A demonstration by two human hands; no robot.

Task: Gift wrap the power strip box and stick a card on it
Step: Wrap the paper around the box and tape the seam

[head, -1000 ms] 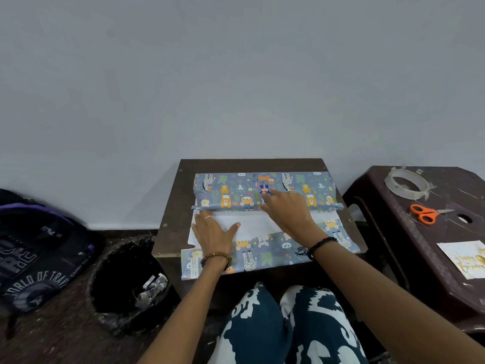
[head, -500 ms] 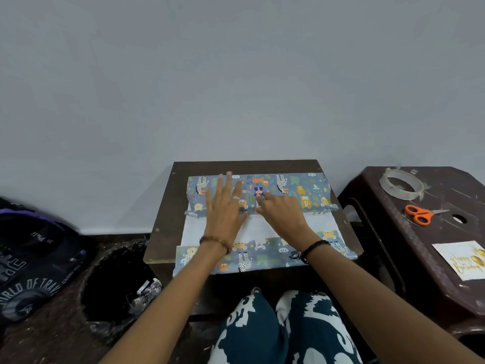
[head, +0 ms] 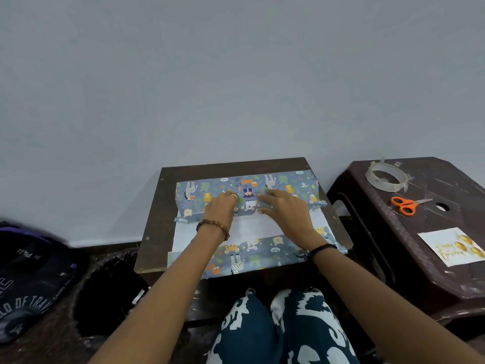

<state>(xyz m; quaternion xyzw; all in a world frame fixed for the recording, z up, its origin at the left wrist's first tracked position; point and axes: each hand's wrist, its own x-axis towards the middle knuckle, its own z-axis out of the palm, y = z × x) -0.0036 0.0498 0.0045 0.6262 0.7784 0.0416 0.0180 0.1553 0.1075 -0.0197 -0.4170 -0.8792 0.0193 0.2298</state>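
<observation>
**Both hands flat on the far fold, box lying crosswise**

Left hand (head: 221, 206) and right hand (head: 284, 207) side by side, palms down, gripping nothing, pressing on the printed wrapping paper (head: 262, 258) where it laps over the power strip box (head: 286, 183). Left fingers curled at the knuckles, right fingers spread flat and reaching toward the middle. Fingertips nearly meeting at the centre of the parcel.

Box itself hidden under the paper, judged only from the raised slab on the far half of the small table (head: 154, 232). Long axis running left to right, square across the body, straight ahead of both hands. Neither hand clearly nearer; each covering its own half from the middle outward.

Nearer than the hands: a bare white strip of paper underside, then the loose printed edge lying flat at the table's front lip, close to the knees. Likely next: that near flap brought up and away from the body to meet the far fold, along the whole long side.

Tape roll (head: 385, 177), scissors (head: 405, 204) and card (head: 452, 245) well apart on the stool (head: 367, 232) to the right, so the right hand better placed to fetch tape while the left pins the seam.
</observation>
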